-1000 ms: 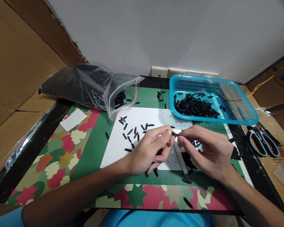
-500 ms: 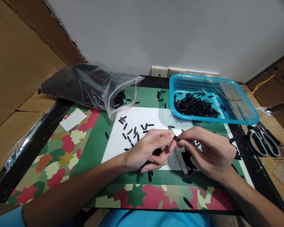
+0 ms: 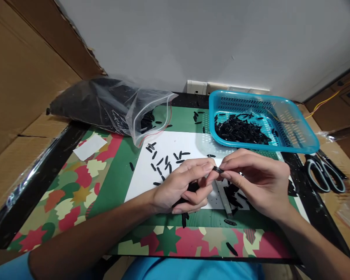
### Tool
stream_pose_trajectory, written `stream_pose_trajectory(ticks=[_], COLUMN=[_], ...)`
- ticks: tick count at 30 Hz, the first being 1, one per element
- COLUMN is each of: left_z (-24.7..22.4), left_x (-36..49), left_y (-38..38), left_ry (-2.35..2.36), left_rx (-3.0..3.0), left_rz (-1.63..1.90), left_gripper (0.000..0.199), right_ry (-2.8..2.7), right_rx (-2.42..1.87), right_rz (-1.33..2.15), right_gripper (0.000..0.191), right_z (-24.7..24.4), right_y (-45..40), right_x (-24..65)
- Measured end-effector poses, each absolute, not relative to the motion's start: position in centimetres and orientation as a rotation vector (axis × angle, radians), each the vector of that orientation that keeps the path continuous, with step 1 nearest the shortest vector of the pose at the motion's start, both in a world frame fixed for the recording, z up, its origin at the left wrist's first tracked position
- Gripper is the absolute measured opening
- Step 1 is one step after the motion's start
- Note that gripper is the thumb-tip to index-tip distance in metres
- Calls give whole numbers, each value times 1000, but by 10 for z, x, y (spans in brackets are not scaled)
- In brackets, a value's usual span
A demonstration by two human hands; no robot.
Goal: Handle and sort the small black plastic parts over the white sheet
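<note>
Between the fingertips of both hands is one small black oblong piece (image 3: 218, 169), perhaps rubber or plastic. My left hand (image 3: 186, 184) pinches its left end, the lower fingers curled over more dark pieces that show partly in and below the palm. From the other side, the thumb and forefinger of my right hand (image 3: 258, 179) close on its right end. Under the hands lies a narrow grey strip-like tool (image 3: 225, 200) on the white paper (image 3: 137, 182). Loose black pieces (image 3: 233, 196) lie beside it, partly covered by my right hand.
A blue plastic basket (image 3: 265, 148) holding many black pieces stands at the back right. On the back left lies an unsealed zip bag (image 3: 105, 105) of dark pieces. Scissors (image 3: 323, 175) rest at the right edge, a white slip (image 3: 90, 147) at left. Cardboard (image 3: 26, 58) walls the left side.
My right hand has shifted slightly and its fingers have turned a little around the black piece. My left hand has barely moved and keeps its pinch.
</note>
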State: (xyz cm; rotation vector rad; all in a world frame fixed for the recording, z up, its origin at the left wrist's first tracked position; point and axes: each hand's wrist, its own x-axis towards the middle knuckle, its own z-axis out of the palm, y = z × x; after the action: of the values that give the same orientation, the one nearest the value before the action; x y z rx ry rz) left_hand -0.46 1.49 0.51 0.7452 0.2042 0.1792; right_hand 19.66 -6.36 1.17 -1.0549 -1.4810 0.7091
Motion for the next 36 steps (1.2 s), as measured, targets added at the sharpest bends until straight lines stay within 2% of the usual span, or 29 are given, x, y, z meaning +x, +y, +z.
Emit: stream_pose_trajectory(ticks=[5, 10, 17, 27, 30, 36], left_z=[6, 7, 7, 3, 1, 2], left_x=[-7, -7, -5, -4, -5, -5], left_y=[18, 19, 13, 1, 0, 2], left_ry=[187, 238, 338, 435, 438, 474], left_rx=[777, 824, 919, 1250, 1376, 1641], left_rz=[101, 89, 172, 396, 402, 377], left_gripper=[36, 36, 35, 42, 44, 34], right_ry=[-1499, -1482, -1438, -1341, -1302, -1317], right_rx=[-1013, -1034, -1048, -1103, -1115, -1099], right_rz=[867, 869, 877, 953, 973, 971], right_gripper=[16, 13, 11, 3, 6, 6], right_z=[13, 13, 7, 3, 2, 4], right_y=[-64, -67, -68, -68, -67, -66], right_x=[197, 194, 187, 183, 183, 184])
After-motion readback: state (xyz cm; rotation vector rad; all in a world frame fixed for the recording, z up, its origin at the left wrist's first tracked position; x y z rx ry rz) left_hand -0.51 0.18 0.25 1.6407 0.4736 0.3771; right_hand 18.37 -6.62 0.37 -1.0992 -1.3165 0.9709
